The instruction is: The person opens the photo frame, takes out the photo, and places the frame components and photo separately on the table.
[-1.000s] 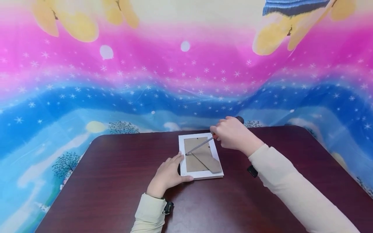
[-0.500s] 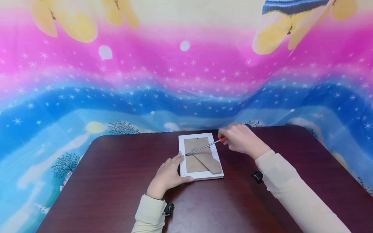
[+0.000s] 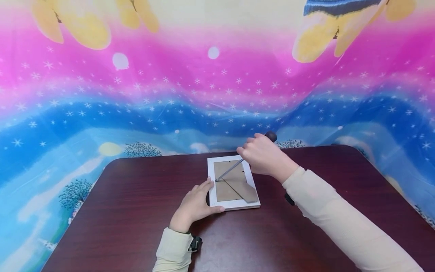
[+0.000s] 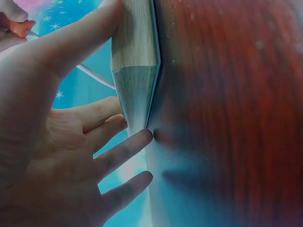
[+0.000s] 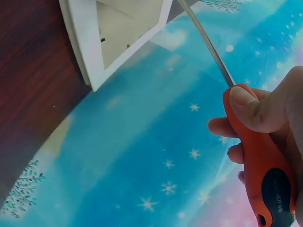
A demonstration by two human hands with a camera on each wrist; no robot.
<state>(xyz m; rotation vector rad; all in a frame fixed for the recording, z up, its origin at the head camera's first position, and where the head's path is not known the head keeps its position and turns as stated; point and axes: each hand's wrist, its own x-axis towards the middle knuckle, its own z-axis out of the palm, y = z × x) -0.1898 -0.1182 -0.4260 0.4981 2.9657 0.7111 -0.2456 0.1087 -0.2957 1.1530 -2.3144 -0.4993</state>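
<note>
A white picture frame [image 3: 234,205] lies back side up on the table. Set into it is a brown backing board [image 3: 225,193] with a stand flap [image 3: 249,194] and small dark tabs at its edge. With spread, fairly straight fingers, my left hand [image 3: 196,203] touches the frame's left side, its thumb at the near edge. My right hand [image 3: 266,158] grips a screwdriver [image 5: 255,146] by its orange and black handle. The shaft slants down to the left, and its tip meets the board's left edge near a dark tab. The left wrist view shows the frame's side [image 4: 137,42] close up.
The dark red-brown wooden table [image 3: 146,189] has rounded far corners. A printed curtain [image 3: 190,83] with snowflakes hangs behind and around it. Dark wrist devices [image 3: 195,244] show at both sleeves.
My right hand first drew right and lower, then came back left and higher, so the screwdriver stands steeper. Its tip stays near the board's left edge. My left hand and the frame keep their places.
</note>
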